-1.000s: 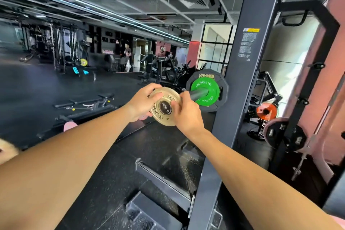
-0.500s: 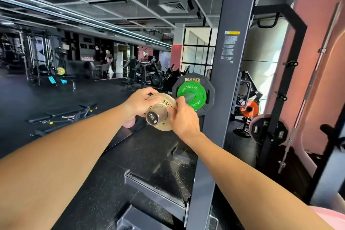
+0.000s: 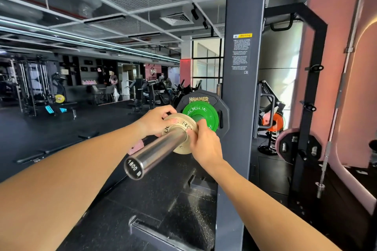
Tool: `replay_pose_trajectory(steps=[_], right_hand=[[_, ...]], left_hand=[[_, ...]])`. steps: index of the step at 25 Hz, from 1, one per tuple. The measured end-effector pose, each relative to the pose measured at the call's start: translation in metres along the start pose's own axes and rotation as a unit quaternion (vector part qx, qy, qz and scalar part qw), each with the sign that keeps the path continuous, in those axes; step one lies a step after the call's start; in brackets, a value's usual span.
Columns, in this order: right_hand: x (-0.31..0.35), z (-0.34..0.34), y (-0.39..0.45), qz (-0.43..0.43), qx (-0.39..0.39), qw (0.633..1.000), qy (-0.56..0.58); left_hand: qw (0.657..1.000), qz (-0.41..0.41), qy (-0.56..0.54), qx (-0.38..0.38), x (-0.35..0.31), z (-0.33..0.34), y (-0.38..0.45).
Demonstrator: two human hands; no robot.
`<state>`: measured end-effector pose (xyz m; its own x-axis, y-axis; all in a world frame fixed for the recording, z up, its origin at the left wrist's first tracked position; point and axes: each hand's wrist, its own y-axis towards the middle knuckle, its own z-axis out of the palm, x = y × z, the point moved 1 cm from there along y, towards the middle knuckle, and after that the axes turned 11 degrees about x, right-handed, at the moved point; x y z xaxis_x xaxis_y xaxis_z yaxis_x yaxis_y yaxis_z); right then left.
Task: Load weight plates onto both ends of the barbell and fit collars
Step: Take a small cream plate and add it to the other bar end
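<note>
Both hands, left point(image 3: 156, 121) and right point(image 3: 205, 144), pinch the small plate's point(image 3: 180, 128) rim, partway along the sleeve point(image 3: 159, 151), short of the green plate point(image 3: 199, 115); risk: right fingertips caught between plates; no collar visible.

Both forearms are bare to the left hand point(image 3: 157, 121) and right hand point(image 3: 206, 144).

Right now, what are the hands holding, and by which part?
Both hands hold the small tan plate by its rim: the left hand at its upper left edge, the right hand at its right edge. It sits on the barbell sleeve.
</note>
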<state>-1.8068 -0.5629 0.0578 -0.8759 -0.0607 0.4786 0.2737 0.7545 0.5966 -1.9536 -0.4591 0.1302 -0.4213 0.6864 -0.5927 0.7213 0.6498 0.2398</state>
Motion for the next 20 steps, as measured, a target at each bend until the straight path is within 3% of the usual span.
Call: replay_pose_trajectory(steps=[8,14,17,20], right_hand=[[-0.070,0.011,0.061,-0.022,-0.014,0.999,-0.021],[-0.091,0.011,0.086,0.006,-0.020,0.999,-0.037],[-0.097,0.003,0.096,0.034,-0.035,0.994,-0.101],[-0.100,-0.002,0.105,0.051,-0.020,0.988,-0.142]], left_hand=[[0.992,0.032,0.116,0.049,0.006,0.003,0.096],[0.980,0.071,0.186,0.005,0.013,0.010,0.136],[0.962,0.076,0.262,-0.033,0.014,0.017,0.152],[0.959,0.059,0.275,-0.022,0.016,0.016,0.163]])
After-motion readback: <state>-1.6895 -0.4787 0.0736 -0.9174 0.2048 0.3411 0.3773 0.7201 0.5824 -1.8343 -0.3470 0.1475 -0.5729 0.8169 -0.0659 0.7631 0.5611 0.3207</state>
